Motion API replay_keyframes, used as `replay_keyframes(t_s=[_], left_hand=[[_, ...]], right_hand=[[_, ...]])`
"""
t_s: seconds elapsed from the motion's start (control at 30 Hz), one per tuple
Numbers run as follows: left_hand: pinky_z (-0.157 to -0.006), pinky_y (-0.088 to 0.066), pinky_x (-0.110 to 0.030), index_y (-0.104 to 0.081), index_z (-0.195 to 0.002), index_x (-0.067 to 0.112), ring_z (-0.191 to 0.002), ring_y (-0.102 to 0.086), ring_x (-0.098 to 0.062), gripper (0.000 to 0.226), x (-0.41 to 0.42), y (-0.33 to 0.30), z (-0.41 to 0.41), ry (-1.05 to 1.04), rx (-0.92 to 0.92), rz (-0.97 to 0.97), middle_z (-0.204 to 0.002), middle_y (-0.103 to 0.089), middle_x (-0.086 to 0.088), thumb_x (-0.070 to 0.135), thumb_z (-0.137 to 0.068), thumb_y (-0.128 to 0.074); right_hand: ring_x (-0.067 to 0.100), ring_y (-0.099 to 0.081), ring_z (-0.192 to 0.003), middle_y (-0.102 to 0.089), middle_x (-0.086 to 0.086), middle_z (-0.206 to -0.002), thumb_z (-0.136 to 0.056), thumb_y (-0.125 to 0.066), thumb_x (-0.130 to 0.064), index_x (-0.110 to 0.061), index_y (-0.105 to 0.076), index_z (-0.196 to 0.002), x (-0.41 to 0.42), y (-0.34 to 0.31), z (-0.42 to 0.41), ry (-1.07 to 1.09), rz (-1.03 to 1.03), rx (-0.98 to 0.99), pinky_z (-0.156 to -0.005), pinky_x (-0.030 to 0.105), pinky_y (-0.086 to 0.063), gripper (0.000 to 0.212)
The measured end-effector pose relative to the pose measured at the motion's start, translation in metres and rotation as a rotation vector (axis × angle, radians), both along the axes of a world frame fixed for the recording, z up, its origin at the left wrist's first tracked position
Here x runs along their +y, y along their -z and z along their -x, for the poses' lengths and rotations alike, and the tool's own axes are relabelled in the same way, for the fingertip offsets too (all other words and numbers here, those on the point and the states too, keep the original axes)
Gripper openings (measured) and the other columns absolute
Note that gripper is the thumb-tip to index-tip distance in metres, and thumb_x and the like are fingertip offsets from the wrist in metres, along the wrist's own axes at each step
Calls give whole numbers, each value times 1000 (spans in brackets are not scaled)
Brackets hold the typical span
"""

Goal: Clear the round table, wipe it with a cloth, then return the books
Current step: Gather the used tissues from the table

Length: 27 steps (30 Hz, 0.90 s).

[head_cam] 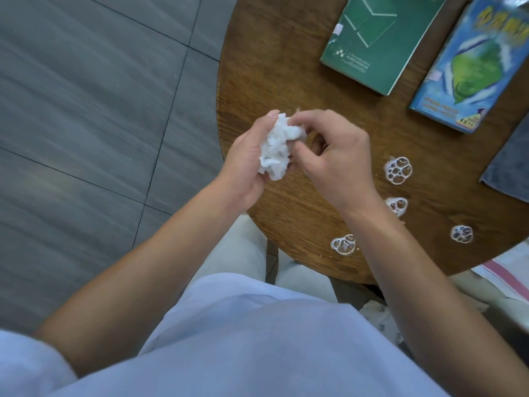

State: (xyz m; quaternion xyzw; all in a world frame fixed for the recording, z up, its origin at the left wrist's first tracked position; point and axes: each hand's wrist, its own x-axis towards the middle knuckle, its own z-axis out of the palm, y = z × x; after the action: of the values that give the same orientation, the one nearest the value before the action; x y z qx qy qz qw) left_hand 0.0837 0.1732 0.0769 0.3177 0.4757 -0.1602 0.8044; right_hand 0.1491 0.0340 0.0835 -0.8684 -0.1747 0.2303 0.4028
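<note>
Crumpled white paper wad held over the left edge of the round brown wooden surface, between both hands. Left hand cupped under and behind it, fingers curled round the wad. Right hand pinching the wad's right side with thumb and forefinger, other fingers loosely bent. Probably very light, soft and easy to crush; no care needed, only a closed grip so that pieces do not drop (maybe damp, cannot tell).

Toward the far edge of the surface, two books lying flat, side by side and just apart: a green paperback book with white line drawing and a blue paperback book with a green shape on the cover. Judged as light to medium, stiff enough to lift by one long edge, covers likely a bit smooth; better to slide fingers under the spine side and to clamp with the thumb on top.

At the right edge, a folded grey-blue cloth, partly out of view; soft, limp, to be taken by bunching in the palm.

Near the front edge, four small patches of white foam bubbles, well apart from the books. Wet and slippery there, so books to be removed before wiping, and kept away from the foam.
</note>
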Motion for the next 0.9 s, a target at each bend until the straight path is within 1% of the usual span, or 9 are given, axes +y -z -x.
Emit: replay_keyframes(t_s=[0.07, 0.13, 0.2, 0.27, 0.47, 0.53, 0.67, 0.8, 0.9], left_hand=[[-89, -52, -38, -67, -117, 13, -102, -63, -27, 36, -10, -1, 2, 46, -31, -4, -106, -69, -8, 45, -101, -61], [-92, -52, -39, -67, -118, 14, -100, -65, -25, 34, -24, -3, 5, 62, -37, -19, -106, -68, -8, 43, -100, -64], [-80, -55, -31, -69, -118, 15, -89, -69, -17, 27, -42, -10, 6, 81, -31, -41, -99, -71, -4, 36, -101, -65], [-72, -56, -27, -69, -121, 13, -86, -70, -15, 27, -61, -19, 7, 112, -48, -64, -96, -72, -3, 30, -100, -65], [-70, -55, -27, -68, -128, 10, -95, -67, -18, 33, -109, -46, 5, 197, -77, -173, -108, -71, -8, 27, -99, -66], [-65, -54, -25, -67, -130, 9, -90, -68, -16, 35, -123, -59, 1, 213, -81, -213, -106, -70, -8, 25, -99, -66], [-61, -55, -25, -67, -128, 6, -79, -67, -14, 33, -154, -92, -7, 234, -123, -246, -97, -71, -5, 21, -99, -66], [-69, -55, -31, -67, -126, 6, -84, -68, -19, 30, -183, -128, -11, 245, -207, -298, -95, -74, -3, 20, -99, -65], [-71, -56, -32, -70, -123, 8, -82, -68, -19, 26, -198, -160, -11, 228, -279, -376, -95, -74, -4, 19, -99, -66]], right_hand=[[5, -57, -73, -72, -9, -102, -90, -68, -24, -26, -75, -119, -11, -1, 11, -16, 23, -3, -70, 39, -56, 30], [6, -58, -77, -71, -9, -106, -93, -67, -28, -28, -73, -126, -28, -2, 22, -23, 44, -8, -72, 40, -56, 34], [8, -58, -79, -69, -7, -107, -94, -66, -30, -28, -72, -128, -49, -4, 31, -8, 55, -17, -72, 41, -55, 34], [8, -57, -80, -67, -6, -108, -95, -66, -31, -27, -71, -129, -70, -9, 36, 18, 48, -28, -73, 42, -55, 35], [10, -58, -75, -67, -7, -110, -96, -65, -33, -26, -71, -128, -122, -33, 43, 80, 10, -61, -70, 35, -54, 33], [9, -59, -76, -68, -7, -112, -96, -65, -31, -24, -71, -128, -137, -44, 44, 112, -16, -76, -71, 32, -54, 33], [11, -62, -79, -69, -9, -109, -94, -66, -28, -24, -73, -121, -171, -75, 46, 221, -74, -80, -74, 35, -55, 28], [8, -70, -81, -73, -7, -97, -99, -66, -22, -24, -71, -120, -207, -111, 45, 358, -227, 94, -73, 25, -56, 22], [16, -74, -82, -76, 1, -101, -103, -62, -30, -28, -66, -128, -227, -133, 44, 456, -302, 243, -72, 35, -60, 25]])
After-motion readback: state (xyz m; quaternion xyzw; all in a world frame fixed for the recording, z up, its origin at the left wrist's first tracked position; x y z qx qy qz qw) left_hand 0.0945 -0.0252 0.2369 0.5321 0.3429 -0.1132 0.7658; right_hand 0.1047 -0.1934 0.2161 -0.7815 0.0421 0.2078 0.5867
